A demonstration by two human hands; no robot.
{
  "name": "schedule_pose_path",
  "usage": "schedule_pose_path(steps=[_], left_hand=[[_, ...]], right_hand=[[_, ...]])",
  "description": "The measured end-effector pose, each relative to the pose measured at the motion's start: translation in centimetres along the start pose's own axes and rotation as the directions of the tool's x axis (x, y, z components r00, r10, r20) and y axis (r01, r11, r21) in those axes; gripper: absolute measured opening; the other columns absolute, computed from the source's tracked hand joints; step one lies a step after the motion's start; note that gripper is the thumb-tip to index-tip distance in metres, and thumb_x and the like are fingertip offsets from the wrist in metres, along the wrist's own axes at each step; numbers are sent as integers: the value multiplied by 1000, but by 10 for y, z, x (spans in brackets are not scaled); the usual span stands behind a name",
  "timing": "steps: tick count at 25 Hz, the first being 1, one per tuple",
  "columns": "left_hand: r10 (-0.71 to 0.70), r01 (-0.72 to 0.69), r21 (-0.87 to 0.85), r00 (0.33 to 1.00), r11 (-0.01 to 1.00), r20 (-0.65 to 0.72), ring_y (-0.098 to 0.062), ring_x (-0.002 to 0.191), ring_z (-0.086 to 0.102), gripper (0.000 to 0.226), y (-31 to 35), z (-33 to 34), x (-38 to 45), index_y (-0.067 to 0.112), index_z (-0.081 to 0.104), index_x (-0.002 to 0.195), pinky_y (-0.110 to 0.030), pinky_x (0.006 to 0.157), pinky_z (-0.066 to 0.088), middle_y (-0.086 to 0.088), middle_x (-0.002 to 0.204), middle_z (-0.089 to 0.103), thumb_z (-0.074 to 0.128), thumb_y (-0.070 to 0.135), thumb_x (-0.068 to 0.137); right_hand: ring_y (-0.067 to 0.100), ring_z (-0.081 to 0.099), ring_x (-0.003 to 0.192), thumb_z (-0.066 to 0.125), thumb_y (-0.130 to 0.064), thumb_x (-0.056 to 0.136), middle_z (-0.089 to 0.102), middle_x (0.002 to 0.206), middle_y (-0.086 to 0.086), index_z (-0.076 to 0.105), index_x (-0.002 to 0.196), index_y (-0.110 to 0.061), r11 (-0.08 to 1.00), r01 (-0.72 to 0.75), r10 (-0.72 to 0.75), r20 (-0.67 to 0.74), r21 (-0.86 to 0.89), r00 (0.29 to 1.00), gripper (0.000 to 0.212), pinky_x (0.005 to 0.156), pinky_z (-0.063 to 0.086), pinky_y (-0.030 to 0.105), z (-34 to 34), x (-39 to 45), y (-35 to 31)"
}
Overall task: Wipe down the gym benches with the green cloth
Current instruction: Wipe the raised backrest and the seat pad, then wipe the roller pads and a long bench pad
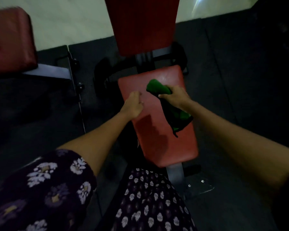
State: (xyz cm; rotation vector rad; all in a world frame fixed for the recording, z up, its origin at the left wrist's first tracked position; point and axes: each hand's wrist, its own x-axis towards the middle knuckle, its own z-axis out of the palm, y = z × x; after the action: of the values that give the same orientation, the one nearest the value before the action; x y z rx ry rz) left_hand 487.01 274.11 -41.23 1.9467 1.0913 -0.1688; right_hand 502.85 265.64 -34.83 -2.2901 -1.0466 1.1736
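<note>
The seat surface (158,130) is broad, and the bunched cloth (158,88) may touch only a narrow strip, leaving patches unwiped; its trailing end could also slip off the edge. The right hand (174,95) grips the cloth above the seat. The left hand (133,104), fingers curled, holds nothing, resting on the seat's edge.

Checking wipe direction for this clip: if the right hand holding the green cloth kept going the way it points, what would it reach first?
Probably the far end of the red seat pad, then the upright backrest; the right hand points up-left, though depth is unclear.
</note>
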Motion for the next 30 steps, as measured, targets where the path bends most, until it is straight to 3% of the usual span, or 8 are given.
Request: schedule_pose_path(steps=[7, 11, 15, 22, 25, 28, 30], left_hand=[[63, -62, 16, 995, 998, -73, -30, 129, 40, 49, 42, -111, -109, 4, 36, 139, -30, 103, 33, -16, 143, 38, 51, 10, 92], [36, -25, 54, 977, 998, -210, -30, 128, 42, 49, 38, -194, -168, 6, 37, 139, -34, 101, 35, -16, 142, 41, 53, 16, 93], [-11, 22, 28, 940, 999, -340, -29, 123, 47, 46, 5, -277, -218, 7, 42, 136, -34, 97, 40, -15, 137, 47, 55, 19, 93], [-56, 27, -65, 861, 998, -506, -27, 119, 48, 40, -78, -389, -334, 5, 46, 129, -30, 95, 38, -15, 133, 49, 54, 12, 90], [-118, 89, -77, 802, 993, -585, -30, 122, 47, 44, -140, -438, -404, 5, 43, 131, -32, 99, 36, -17, 135, 47, 54, 16, 90], [-205, 145, -144, 707, 979, -677, -32, 118, 50, 36, -200, -472, -474, 1, 48, 122, -33, 96, 38, -21, 129, 52, 55, 14, 89], [-275, 190, -200, 633, 961, -723, -30, 116, 52, 35, -242, -485, -524, 1, 49, 122, -30, 92, 38, -19, 128, 54, 55, 15, 90]], right_hand=[[30, 58, 105, 62, -33, 89, 63, 112, 13, 60, 118, -11, 971, 108, -112, -5, -215, 994, 36, 76, 42, 28, -45, -73, -120], [30, 57, 108, 63, -33, 88, 61, 119, 13, 58, 124, -15, 926, 242, -240, 40, -290, 970, 41, 90, 47, 34, -44, -107, -210], [30, 55, 112, 62, -32, 89, 60, 122, 14, 57, 125, -12, 826, 409, -407, 90, -389, 909, 42, 92, 45, 34, -25, -142, -311], [31, 54, 111, 60, -34, 89, 60, 121, 14, 58, 124, -14, 696, 556, -556, 147, -454, 818, 40, 88, 44, 34, 69, -191, -464], [31, 54, 109, 60, -34, 89, 61, 120, 14, 58, 123, -14, 586, 676, -647, 244, -447, 722, 39, 83, 43, 33, 141, -218, -541], [30, 56, 106, 61, -31, 89, 62, 117, 13, 57, 125, -17, 467, 791, -729, 334, -395, 597, 39, 74, 38, 28, 216, -248, -604], [30, 56, 105, 62, -30, 88, 61, 116, 12, 57, 124, -17, 399, 842, -747, 404, -363, 528, 39, 75, 39, 29, 272, -272, -641]])
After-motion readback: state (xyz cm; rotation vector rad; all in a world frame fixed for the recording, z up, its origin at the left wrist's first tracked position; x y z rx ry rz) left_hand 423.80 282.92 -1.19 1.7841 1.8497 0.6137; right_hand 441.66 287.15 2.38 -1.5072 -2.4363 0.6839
